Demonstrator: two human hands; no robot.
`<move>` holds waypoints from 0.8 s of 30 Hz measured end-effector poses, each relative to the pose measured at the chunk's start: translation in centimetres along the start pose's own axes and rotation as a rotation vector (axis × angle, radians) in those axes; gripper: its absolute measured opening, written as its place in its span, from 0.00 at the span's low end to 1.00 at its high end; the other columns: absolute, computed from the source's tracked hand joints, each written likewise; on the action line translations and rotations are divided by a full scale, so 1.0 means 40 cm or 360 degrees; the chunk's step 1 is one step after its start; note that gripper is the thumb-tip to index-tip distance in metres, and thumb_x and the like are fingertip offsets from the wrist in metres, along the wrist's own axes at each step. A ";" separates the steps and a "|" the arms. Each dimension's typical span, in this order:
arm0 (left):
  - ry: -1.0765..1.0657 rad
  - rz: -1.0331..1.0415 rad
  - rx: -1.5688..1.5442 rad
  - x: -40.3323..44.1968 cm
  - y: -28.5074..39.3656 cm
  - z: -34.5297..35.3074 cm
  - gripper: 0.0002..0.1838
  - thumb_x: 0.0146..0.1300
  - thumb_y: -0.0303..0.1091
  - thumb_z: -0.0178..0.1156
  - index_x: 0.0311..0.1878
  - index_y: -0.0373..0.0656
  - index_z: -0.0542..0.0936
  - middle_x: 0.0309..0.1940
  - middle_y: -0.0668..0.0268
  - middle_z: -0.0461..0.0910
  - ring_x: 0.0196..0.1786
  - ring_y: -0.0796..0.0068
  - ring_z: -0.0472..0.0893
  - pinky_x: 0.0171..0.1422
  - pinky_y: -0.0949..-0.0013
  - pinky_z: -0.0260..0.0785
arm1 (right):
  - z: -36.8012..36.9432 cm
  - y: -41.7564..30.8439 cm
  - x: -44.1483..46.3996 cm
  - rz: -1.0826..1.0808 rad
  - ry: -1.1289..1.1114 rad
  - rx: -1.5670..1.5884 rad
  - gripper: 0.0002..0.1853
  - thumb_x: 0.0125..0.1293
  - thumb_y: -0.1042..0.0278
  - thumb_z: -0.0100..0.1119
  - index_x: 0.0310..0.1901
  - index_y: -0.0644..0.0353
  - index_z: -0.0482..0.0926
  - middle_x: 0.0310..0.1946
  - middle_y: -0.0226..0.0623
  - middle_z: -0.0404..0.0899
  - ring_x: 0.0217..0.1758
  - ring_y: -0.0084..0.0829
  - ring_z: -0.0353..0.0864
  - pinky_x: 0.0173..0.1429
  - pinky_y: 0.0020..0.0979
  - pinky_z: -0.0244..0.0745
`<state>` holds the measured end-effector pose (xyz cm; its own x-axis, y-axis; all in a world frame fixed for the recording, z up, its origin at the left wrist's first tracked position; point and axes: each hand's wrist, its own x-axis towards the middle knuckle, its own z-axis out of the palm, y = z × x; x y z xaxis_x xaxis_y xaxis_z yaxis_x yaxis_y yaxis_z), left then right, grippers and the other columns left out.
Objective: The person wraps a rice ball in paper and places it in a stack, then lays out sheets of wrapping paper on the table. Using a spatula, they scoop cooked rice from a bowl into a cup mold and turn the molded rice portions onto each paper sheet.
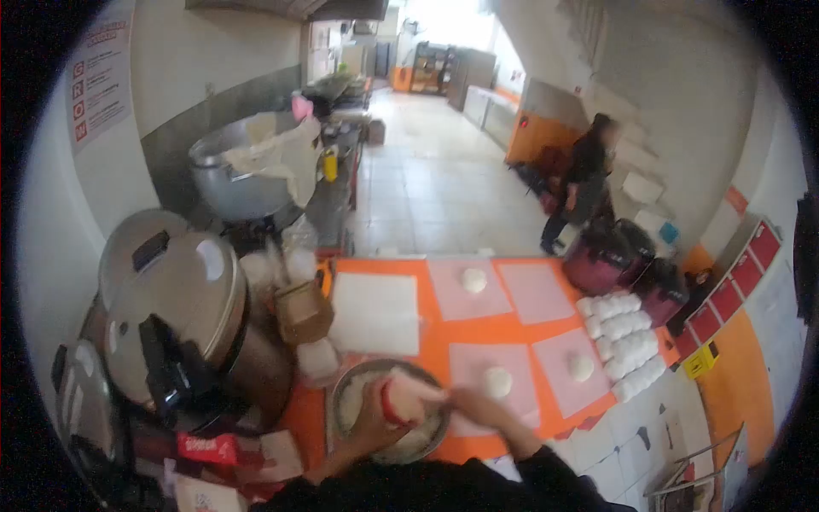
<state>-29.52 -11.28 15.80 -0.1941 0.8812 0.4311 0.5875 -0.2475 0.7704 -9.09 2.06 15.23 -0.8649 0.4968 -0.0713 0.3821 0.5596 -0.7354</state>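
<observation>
My left hand [371,424] is wrapped round a red-rimmed cup [397,404], held over a wide round pan [345,380] of what looks like white rice. My right hand [478,409] is closed on a pale, flat, paddle-like utensil [420,389], which reaches across the mouth of the cup; blur hides its exact shape. To the right, pink paper sheets [536,294] lie on the orange table [433,334]. Round white mounds sit on three of them, the nearest being a mound [497,382] just beyond my right hand.
White wrapped packs [627,341] stand in rows at the table's right edge, by dark red pots [597,256]. A stack of white paper [375,313] lies at the back left. A large lidded cooker [175,307] crowds the left. A person [587,179] stands beyond the table.
</observation>
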 end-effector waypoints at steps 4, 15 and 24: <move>0.0083 -0.0102 -0.0094 -0.027 -0.041 0.030 0.48 0.39 0.42 0.73 0.59 0.36 0.54 0.52 0.53 0.58 0.56 0.57 0.63 0.61 0.58 0.58 | 0.060 -0.120 -0.012 0.0323 -0.0114 -0.0306 0.16 0.64 0.62 0.44 0.45 0.65 0.73 0.42 0.49 0.75 0.46 0.48 0.75 0.50 0.43 0.68; 0.0253 -0.0308 -0.0785 -0.025 -0.038 0.019 0.46 0.36 0.31 0.74 0.57 0.38 0.55 0.51 0.57 0.65 0.56 0.64 0.67 0.60 0.64 0.62 | -0.043 -0.123 -0.026 0.0360 -0.0191 -0.0267 0.27 0.69 0.45 0.28 0.46 0.58 0.73 0.33 0.54 0.76 0.41 0.52 0.75 0.47 0.47 0.68; 0.0286 -0.0494 -0.0526 -0.043 0.004 0.039 0.46 0.34 0.33 0.74 0.55 0.38 0.56 0.50 0.58 0.64 0.55 0.63 0.67 0.60 0.63 0.61 | -0.011 -0.089 -0.011 0.0397 -0.0326 -0.0264 0.25 0.69 0.47 0.30 0.47 0.58 0.73 0.37 0.53 0.76 0.42 0.52 0.75 0.48 0.47 0.68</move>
<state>-27.86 -12.20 14.46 -0.4704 0.8572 0.2095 0.2053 -0.1246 0.9707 -9.94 0.12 18.17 -0.7791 0.4979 -0.3808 0.6228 0.5463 -0.5600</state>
